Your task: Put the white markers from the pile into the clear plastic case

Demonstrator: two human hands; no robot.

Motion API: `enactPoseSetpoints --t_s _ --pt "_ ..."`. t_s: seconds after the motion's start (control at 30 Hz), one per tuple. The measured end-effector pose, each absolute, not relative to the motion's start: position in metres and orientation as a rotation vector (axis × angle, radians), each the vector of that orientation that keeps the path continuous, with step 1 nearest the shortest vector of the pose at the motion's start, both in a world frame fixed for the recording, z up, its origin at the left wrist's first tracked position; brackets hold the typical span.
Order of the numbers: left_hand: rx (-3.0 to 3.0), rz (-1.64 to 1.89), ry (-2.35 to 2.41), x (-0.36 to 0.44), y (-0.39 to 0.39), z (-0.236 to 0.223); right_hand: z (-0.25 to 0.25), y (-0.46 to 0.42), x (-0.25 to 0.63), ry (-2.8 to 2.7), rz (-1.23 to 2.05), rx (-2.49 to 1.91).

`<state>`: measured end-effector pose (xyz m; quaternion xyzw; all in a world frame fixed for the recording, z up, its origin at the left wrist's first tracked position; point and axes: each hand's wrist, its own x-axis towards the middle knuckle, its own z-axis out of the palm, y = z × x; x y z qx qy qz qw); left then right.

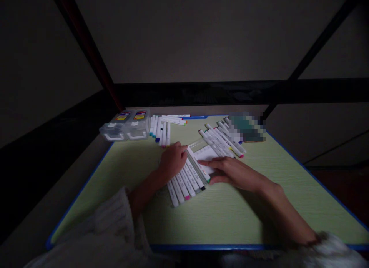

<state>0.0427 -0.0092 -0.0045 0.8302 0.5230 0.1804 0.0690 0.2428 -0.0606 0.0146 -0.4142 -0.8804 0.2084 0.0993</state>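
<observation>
Several white markers lie side by side in a slanted row on a clear plastic case or tray, partly under my left hand. At the row's right edge is a white marker with a green end. My left hand is closed, thumb and forefinger at this marker's far end. My right hand has its fingers stretched out and apart. Its forefinger touches the marker's side, and its thumb is near the green end. Beneath the right fingers lies a white sheet or card, partly hidden.
Two clear plastic boxes with white handles stand at the table's back left. Beside them lies a group of loose markers. More markers lie at the back right, by a blurred green object. Blue edging rims the table.
</observation>
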Motion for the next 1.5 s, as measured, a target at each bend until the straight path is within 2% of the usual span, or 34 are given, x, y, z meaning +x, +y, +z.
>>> enactPoseSetpoints --t_s 1.5 --pt "2.600 0.485 1.494 0.0422 -0.0120 -0.0023 0.0155 -0.0609 0.2410 -2.628 0.694 -1.120"
